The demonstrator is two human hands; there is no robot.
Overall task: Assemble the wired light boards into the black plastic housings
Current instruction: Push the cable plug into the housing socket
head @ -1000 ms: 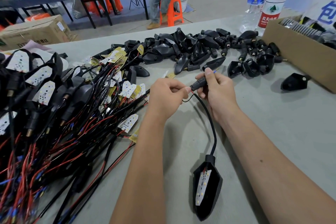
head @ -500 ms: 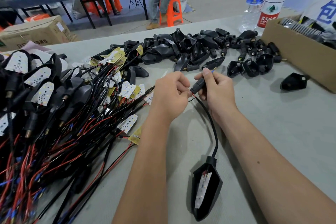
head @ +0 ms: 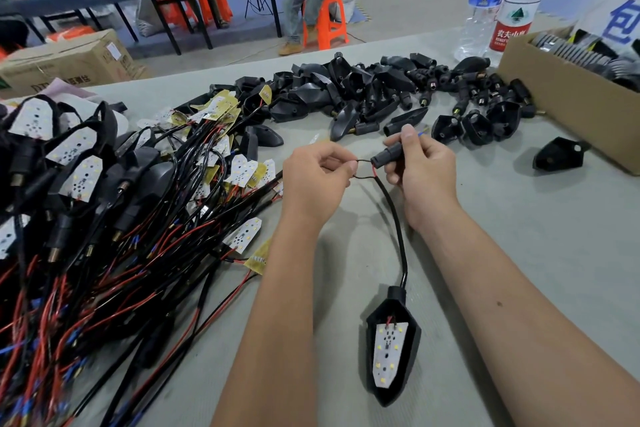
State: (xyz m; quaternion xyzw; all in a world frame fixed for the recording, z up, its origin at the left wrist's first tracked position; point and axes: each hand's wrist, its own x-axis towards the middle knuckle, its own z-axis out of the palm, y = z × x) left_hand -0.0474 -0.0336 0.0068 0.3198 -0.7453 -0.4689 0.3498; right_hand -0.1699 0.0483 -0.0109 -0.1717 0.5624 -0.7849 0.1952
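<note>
Black stem piece [head: 388, 152], small and tubular, pinched in the right hand [head: 420, 166], fingers curled round it. Left hand [head: 313, 177] pinches the thin red and black wires [head: 363, 170] just short of the stem's mouth. Sheathed cable [head: 394, 218] runs near to one black housing [head: 393, 350] lying on the grey table [head: 519, 253], one white light board [head: 388, 354] already seated inside.

Step, by my reading: threading the leads through the stem. Next move calls for steady feeding, then sliding the stem down.

Counts: two hands, two water bottles [head: 498, 0] far right, one cardboard box [head: 568, 90]. Empty housings [head: 381, 90] far, wired boards [head: 104, 201] left: too many to count.
</note>
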